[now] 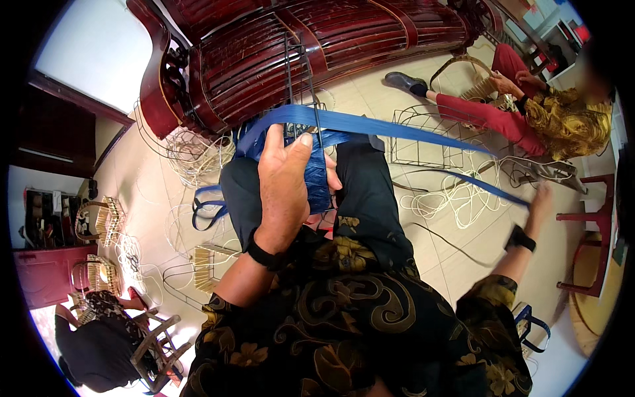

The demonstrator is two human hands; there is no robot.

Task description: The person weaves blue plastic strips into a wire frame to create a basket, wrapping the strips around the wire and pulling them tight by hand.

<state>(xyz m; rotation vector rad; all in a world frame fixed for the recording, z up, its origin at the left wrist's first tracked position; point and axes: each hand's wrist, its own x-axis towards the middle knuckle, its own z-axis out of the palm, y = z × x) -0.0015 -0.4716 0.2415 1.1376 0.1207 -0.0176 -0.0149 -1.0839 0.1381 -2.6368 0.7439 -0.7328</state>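
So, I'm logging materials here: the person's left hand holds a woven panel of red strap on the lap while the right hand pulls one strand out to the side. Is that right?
Not quite: the strap is blue, not red. The head view shows the left hand gripping the blue woven panel on the lap, while the right hand pulls one strand out to the side.

One head-worn fisheye view looks steeply down, close over the lap (370,198) (edges bend toward the rim).
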